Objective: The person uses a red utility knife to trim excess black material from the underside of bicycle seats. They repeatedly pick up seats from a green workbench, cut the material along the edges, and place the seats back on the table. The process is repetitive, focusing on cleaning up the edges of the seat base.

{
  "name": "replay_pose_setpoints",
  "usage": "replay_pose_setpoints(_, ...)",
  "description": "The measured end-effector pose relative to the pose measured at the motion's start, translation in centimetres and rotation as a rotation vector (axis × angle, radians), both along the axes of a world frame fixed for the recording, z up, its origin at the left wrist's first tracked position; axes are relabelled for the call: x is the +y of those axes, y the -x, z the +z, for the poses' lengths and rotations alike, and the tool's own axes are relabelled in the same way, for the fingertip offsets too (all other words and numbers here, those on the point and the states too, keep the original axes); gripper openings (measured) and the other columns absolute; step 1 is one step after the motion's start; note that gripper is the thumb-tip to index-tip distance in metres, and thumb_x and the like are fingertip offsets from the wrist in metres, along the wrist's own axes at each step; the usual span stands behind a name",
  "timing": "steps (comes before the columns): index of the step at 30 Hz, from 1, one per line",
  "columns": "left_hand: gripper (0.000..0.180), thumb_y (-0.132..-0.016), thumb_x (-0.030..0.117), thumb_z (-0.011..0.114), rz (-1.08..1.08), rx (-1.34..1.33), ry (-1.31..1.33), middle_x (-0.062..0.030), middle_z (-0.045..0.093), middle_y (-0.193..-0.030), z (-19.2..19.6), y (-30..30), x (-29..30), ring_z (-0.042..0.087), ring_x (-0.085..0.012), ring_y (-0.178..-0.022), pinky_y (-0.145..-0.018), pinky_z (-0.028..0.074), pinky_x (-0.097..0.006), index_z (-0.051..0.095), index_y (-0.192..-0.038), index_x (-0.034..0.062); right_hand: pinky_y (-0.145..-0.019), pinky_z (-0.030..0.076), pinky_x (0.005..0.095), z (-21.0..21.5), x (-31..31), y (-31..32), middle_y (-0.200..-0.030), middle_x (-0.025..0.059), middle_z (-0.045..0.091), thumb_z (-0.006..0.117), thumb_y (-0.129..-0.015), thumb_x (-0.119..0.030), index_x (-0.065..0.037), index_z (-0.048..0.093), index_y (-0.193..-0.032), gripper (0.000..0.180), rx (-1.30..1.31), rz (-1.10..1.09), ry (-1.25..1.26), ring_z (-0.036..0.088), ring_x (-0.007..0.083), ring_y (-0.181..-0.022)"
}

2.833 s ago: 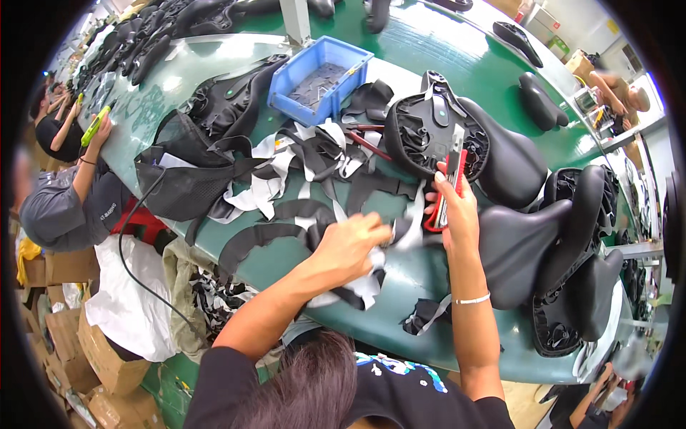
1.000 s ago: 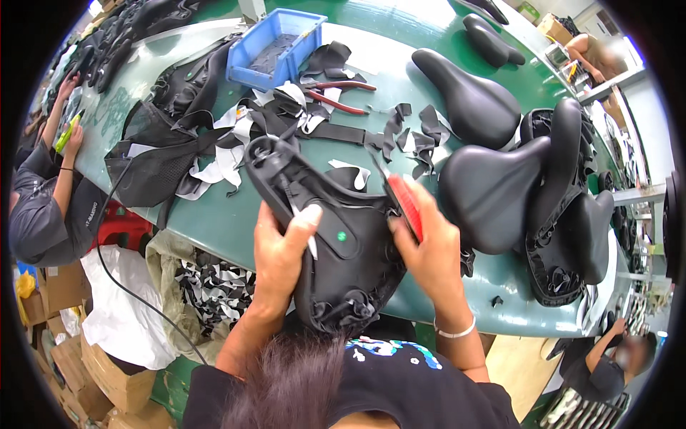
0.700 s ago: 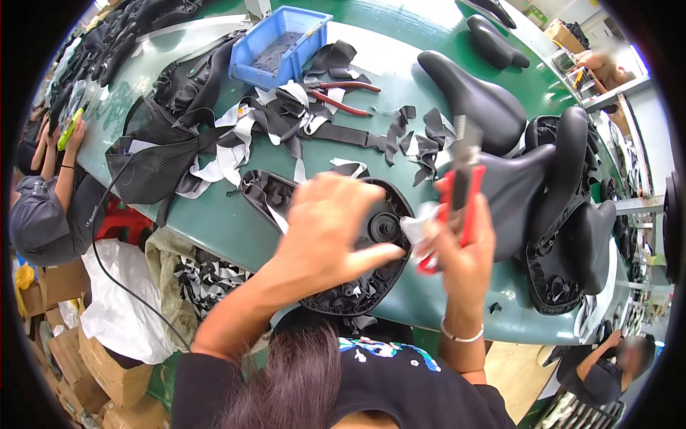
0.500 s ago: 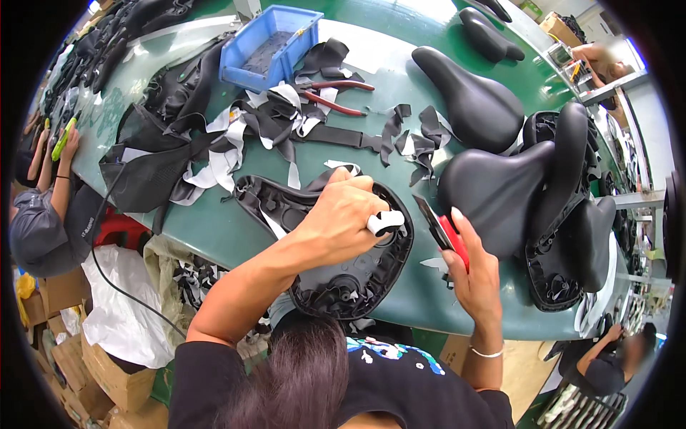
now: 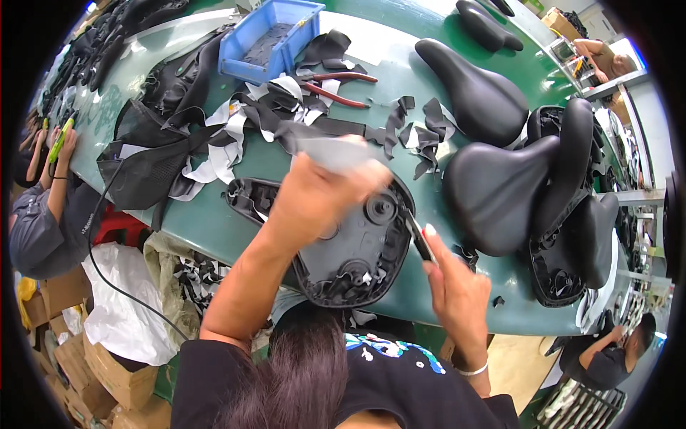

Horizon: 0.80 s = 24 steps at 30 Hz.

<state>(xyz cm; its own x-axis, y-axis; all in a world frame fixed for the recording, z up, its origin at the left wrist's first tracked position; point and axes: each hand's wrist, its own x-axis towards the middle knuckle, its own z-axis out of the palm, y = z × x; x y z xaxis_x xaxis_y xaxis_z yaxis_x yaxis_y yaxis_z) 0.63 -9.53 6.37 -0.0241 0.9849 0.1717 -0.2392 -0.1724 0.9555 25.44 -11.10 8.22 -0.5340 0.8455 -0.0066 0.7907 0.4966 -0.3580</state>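
Observation:
A bicycle saddle (image 5: 336, 261) lies upside down in front of me, its grey plastic base and folded black cover edge showing. My left hand (image 5: 321, 189), smeared by motion, is raised over the saddle's far side and closed on a trimmed strip of cover material (image 5: 332, 151), also blurred. In my right hand (image 5: 457, 286) is a utility knife (image 5: 420, 239) with a dark body, gripped between thumb and fingers. Its tip meets the saddle's right rim; whether the blade cuts in there, I cannot tell.
Several finished black saddles (image 5: 493, 193) are piled on the right. Red-handled pliers (image 5: 343, 89) and cut scraps (image 5: 429, 136) lie beyond my hands, near a blue bin (image 5: 271, 43). A black bag (image 5: 143, 157) and a cable (image 5: 121, 282) are leftward. Other people work around the table.
My left hand has lifted away and slightly left, with a longer strip now trailing from it. My right hand has brought the knife left and down to the saddle's rim.

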Motion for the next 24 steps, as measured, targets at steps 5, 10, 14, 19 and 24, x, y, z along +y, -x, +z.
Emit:
replay_pose_setpoints(5, 0.017, -0.072, 0.009, 0.068, 0.295, 1.27, -0.35, -0.0053, 0.057, -0.078, -1.7, 1.0, 3.3, 0.051, -0.0249, -0.079, -0.068, 0.045, -0.038, 0.058, -0.085, 0.0059, -0.045, 0.036, 0.0361, -0.2, 5.0, 1.2, -0.059, 0.0046, 0.052, 0.064, -0.084, -0.015, -0.022, 0.054, -0.133, 0.05, 0.068, 0.145, -0.12, 0.051, 0.0236, -0.046)
replay_pose_setpoints(10, 0.026, -0.069, 0.022, 0.077, 0.377, 1.125, -0.426, -0.0017, 0.053, -0.061, -2.5, 1.0, 4.0, 0.048, -0.021, -0.062, -0.055, 0.042, -0.035, 0.056, -0.063, 0.007, -0.046, 0.04, 0.0362, -1.2, 5.7, 1.2, -0.064, 0.0074, 0.057, 0.064, -0.085, -0.017, -0.021, 0.053, -0.134, 0.05, 0.096, 0.178, -0.19, 0.054, 0.0246, -0.049)
replay_pose_setpoints(14, 0.038, -0.075, 0.026, 0.079, 0.569, 0.851, -0.302, 0.0012, 0.047, -0.053, -1.9, 1.2, 4.1, 0.041, -0.012, -0.053, -0.05, 0.034, -0.029, 0.054, -0.055, 0.0052, -0.047, 0.039, 0.0385, -0.4, 2.9, 2.3, -0.065, 0.0109, 0.06, 0.065, -0.083, -0.013, -0.019, 0.05, -0.136, 0.055, -0.159, 0.081, -0.179, 0.055, 0.0281, -0.051)
replay_pose_setpoints(19, 0.039, -0.093, 0.038, 0.058, 0.46, 0.094, 0.173, -0.003, 0.065, -0.086, -1.1, 2.7, 3.6, 0.055, -0.0126, -0.087, -0.079, 0.039, -0.026, 0.07, -0.087, 0.0017, -0.046, 0.038, 0.039, 1.1, 1.4, 1.3, -0.061, 0.0089, 0.056, 0.066, -0.081, -0.017, -0.026, 0.054, -0.134, 0.054, -0.231, 0.139, -0.148, 0.054, 0.0267, -0.047)
replay_pose_setpoints(24, 0.056, -0.103, 0.037, 0.03, 0.274, -0.104, 0.208, -0.0109, 0.07, -0.1, -2.2, 1.8, -2.6, 0.057, -0.0212, -0.111, -0.104, 0.029, -0.033, 0.069, -0.097, -0.0017, -0.054, 0.04, 0.0357, 2.4, 13.8, 2.4, -0.063, 0.0049, 0.049, 0.063, -0.082, -0.015, -0.033, 0.061, -0.125, 0.046, -0.072, 0.585, -0.139, 0.053, 0.0226, -0.059)
